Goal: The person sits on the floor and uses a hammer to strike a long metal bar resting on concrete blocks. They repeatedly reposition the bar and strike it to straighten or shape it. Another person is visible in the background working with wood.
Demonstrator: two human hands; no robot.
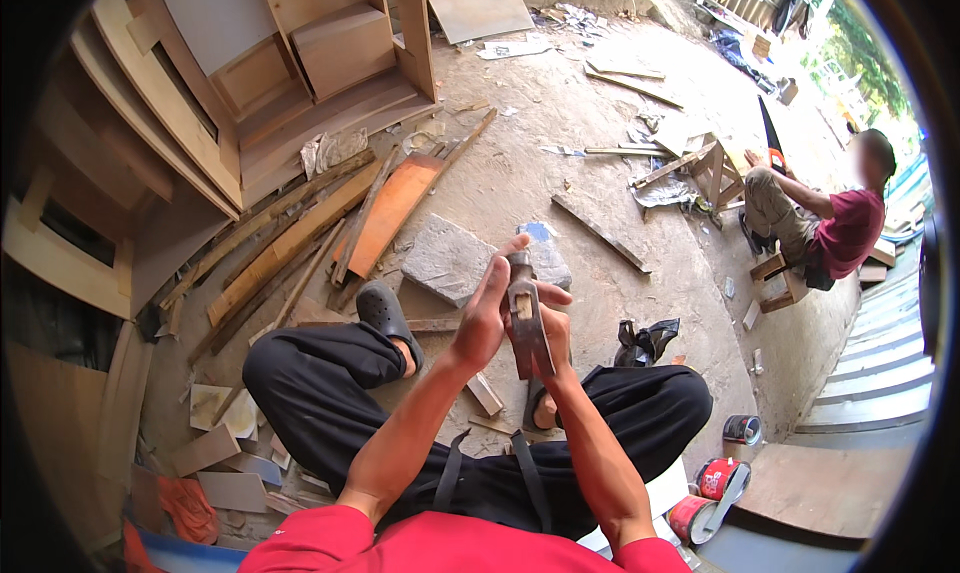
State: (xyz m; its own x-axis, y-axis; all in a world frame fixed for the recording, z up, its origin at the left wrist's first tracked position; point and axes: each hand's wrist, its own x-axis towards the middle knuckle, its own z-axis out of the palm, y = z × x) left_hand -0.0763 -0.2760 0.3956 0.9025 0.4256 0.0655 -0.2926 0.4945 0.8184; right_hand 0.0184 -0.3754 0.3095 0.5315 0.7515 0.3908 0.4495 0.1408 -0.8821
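Note:
A claw hammer (524, 323) is held up in front of me, its dark, worn head facing me with the claw pointing down. The end of its wooden handle shows in the head; the rest of the handle is hidden beneath. My right hand (555, 325) is closed on the hammer, partly covered by its head. Against the hammer's left side, my left hand (482, 318) has its fingers stretched out. Beyond my hands, a grey concrete block (448, 260) lies on the ground, with a second block (545, 256) bearing a blue patch beside it.
Wooden strips (290, 233) and an orange board (395, 213) lie at left, by a wooden cabinet (330, 63). At right, a seated person (840, 213) holds a handsaw (770, 133). Paint cans (722, 478) stand near right. A loose batten (600, 233) lies ahead.

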